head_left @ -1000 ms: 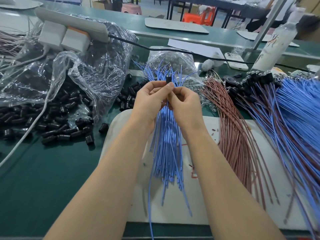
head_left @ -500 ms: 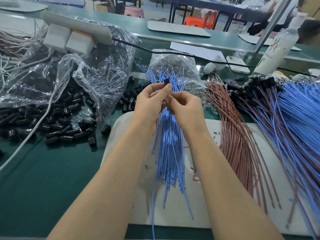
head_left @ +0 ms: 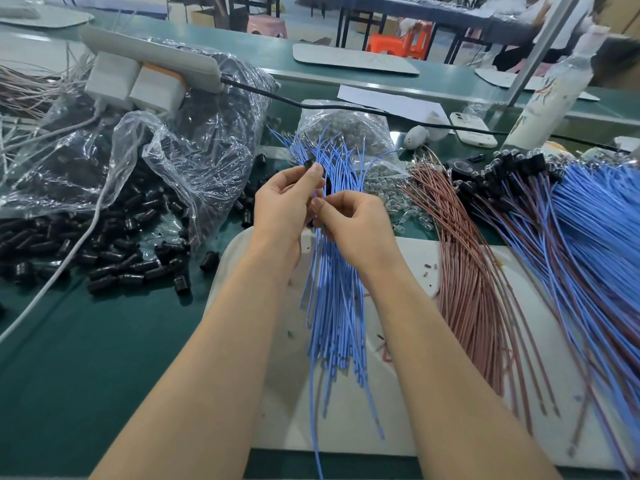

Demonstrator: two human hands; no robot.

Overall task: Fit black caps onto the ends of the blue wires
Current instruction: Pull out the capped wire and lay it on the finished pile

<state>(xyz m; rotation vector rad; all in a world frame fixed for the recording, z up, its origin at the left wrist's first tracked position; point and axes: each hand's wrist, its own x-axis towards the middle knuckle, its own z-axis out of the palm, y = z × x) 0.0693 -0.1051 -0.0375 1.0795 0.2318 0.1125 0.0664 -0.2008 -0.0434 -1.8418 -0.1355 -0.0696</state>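
Pinching a cap (head_left: pixel 308 165) at its fingertips, left hand (head_left: pixel 282 206) just above right hand (head_left: pixel 358 228), itself pinching the wires (head_left: pixel 332 306).

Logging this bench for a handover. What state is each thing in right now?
Left hand: pinches a cap.
Right hand: pinches a blue wire.
Bundle: uncapped, far ends fanned out.
Bag: open, loose caps spilled beside it.
Right-side wires: capped.
Power strip: two adapters plugged in.
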